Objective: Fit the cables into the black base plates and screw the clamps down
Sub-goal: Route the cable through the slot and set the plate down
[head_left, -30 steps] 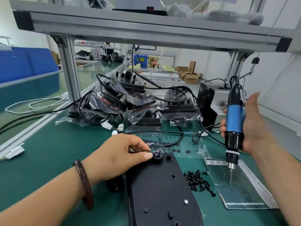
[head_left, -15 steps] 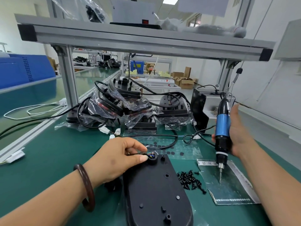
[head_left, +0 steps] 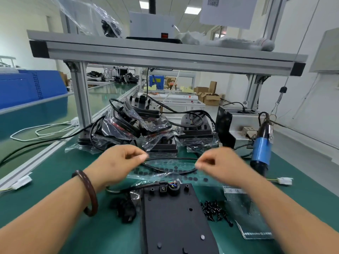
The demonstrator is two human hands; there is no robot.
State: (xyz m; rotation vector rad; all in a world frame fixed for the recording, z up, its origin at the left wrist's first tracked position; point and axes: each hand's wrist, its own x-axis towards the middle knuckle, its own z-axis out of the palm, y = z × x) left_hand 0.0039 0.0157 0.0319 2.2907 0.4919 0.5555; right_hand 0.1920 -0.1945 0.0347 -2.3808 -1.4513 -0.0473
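Fingers (head_left: 142, 158) of left hand (head_left: 119, 162) and right hand (head_left: 216, 163) are pinching opposite ends of a black cable (head_left: 168, 159) just beyond the black base plate (head_left: 174, 217). Lettering on the clear bag (head_left: 256, 222) is looking unreadable

Workbench surfaced in green matting (head_left: 55, 180), aluminium rail along left edge. Overhead shelf (head_left: 165, 57) of grey aluminium profile with black end caps, carried on uprights (head_left: 80, 99); white box with red switch (head_left: 152, 24) on top. Printed sheet with QR code (head_left: 227, 11) hung above. Second green bench (head_left: 110, 90) beyond. Blue crate (head_left: 27, 87), far left. Open cardboard boxes (head_left: 211, 97) at back on pale floor (head_left: 212, 108). White walls (head_left: 22, 33); lit ceiling panels (head_left: 190, 10).
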